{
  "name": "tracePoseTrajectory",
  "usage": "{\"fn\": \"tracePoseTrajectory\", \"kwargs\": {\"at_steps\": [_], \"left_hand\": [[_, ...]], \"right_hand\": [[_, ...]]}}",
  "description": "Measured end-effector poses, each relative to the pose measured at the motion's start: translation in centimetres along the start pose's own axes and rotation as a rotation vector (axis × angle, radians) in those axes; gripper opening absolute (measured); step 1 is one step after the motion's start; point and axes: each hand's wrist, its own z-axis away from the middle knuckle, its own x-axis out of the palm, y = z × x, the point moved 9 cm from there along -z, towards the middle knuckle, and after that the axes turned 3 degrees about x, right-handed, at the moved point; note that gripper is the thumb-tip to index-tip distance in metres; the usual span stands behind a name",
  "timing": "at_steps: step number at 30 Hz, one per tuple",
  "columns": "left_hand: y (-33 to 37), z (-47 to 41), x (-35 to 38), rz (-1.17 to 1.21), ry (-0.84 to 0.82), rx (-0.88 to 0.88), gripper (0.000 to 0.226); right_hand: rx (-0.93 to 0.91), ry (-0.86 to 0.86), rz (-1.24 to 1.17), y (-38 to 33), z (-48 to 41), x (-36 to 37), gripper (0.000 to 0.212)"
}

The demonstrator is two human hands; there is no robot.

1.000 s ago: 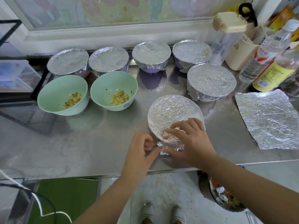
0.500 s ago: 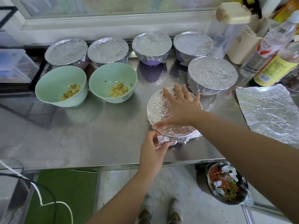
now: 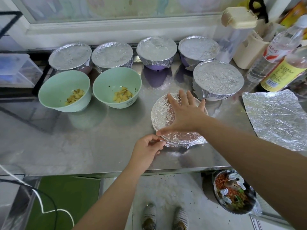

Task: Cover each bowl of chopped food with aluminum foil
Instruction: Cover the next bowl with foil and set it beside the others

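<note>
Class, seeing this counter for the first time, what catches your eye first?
A right hand lies flat on the foil-wrapped bowl at the front of the counter, while the left hand pinches its foil at the near rim. Left of it stand two uncovered green bowls of yellow pieces.

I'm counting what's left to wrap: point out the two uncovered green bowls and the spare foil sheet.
left green bowl (image 3: 54,87): head view, bare inner wall left of the food.
right green bowl (image 3: 108,80): head view, bare inner wall above the food.
spare foil sheet (image 3: 275,120): head view, middle of the sheet.
</note>
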Motion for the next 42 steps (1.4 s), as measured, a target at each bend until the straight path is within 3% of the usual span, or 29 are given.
{"fn": "tracePoseTrajectory", "kwargs": {"at_steps": [3,11,14,18,23,34,38,42], "left_hand": [[-0.5,0.5,0.4,0.187,0.074,-0.095,0.012],[-3.0,3.6,5.3,1.03,0.361,-0.535,0.002],[-2.1,4.3,6.5,1.147,0.444,-0.607,0.01],[-0.6,4.6,6.5,1.137,0.538,-0.566,0.014],[1.0,4.5,6.3,1.131,0.524,-0.468,0.026],[4.5,3.4,6.4,1.101,0.149,-0.336,0.068],[3.9,2.9,4.8,1.016,0.299,-0.336,0.081],[3.8,2.3,3.6,0.85,0.328,-0.365,0.081]], "right_hand": [[0.0,0.004,-0.002,0.0,0.0,0.0,0.148],[0.006,0.009,-0.005,0.0,-0.1,0.1,0.148],[0.002,0.013,-0.011,0.0,0.0,0.1,0.148],[0.0,0.025,-0.012,0.0,0.0,0.1,0.148],[-0.001,0.026,-0.005,0.0,-0.1,0.2,0.149],[0.018,0.044,-0.036,0.0,0.0,-0.1,0.149],[0.046,0.061,-0.069,0.0,0.0,0.2,0.15],[0.099,0.072,-0.09,0.0,0.0,0.6,0.153]]}}
